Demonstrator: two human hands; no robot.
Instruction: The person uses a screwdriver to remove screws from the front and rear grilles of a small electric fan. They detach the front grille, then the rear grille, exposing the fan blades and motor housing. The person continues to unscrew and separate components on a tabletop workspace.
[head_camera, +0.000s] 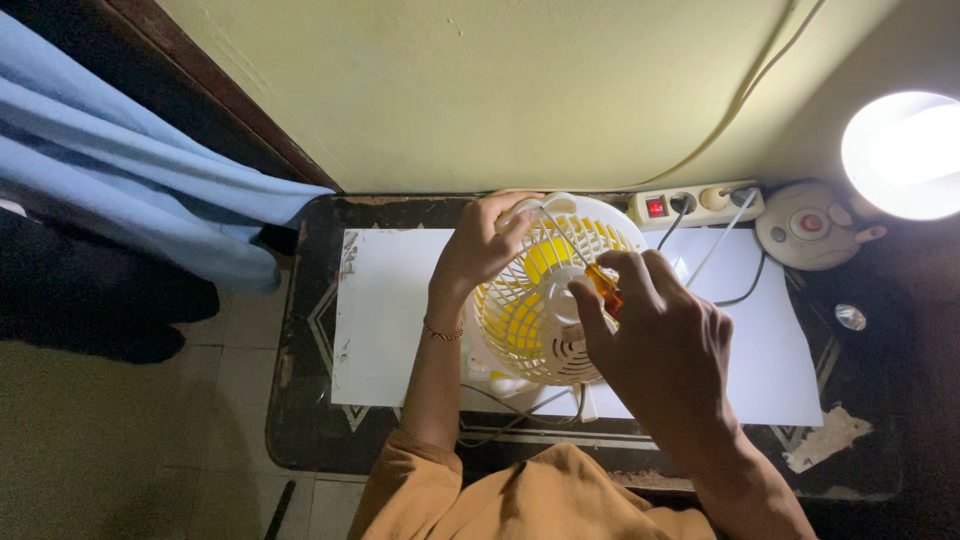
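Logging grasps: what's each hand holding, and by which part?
Left hand grips the small white fan at its grille rim. Right hand holds a screwdriver by its orange handle.

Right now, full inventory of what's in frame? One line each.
fan: 1, white grille with yellow blades, on the white sheet at table centre
screwdriver: 1, amber handle with metal shaft, tip toward the fan's top rim
white sheet: 1, white, spread across the table
table: 1, dark with pale line pattern, against the wall
power strip: 1, cream with lit red switch, at the table's back edge, cables plugged in
lamp: 1, white, lit, far right, on a round base
curtain: 1, light blue, upper left
left hand: 1, gripping the fan's top rim
right hand: 1, holding the screwdriver
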